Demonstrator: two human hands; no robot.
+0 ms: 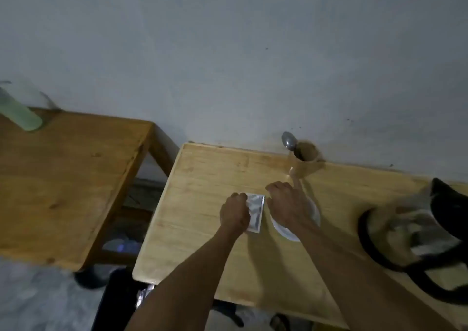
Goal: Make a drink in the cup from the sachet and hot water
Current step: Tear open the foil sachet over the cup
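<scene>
Right now it's the sachet step: sachet (255, 213), silvery, lies flat on the desk (202, 204) w/ both hands on it. Left hand (234, 214) is curled into a fist over its left edge, fingers look pinched on the foil. Right hand (287, 205) sits at the right edge, fingers bent down by the top corner, forefinger sticking out toward the cup; can't tell if it actually grips the foil or just rests beside it. Sachet looks unopened, tho too blurry to be sure.

Cup (305, 164) stands near the wall, just beyond the right hand, spoon (290, 140) standing in it. White saucer (291, 229) partly under right wrist. Kettle (415, 229) off to the right, blurred.

Next, prob: tear the top open, needs a firm pinch each side, then tip powder into cup, then water
</scene>
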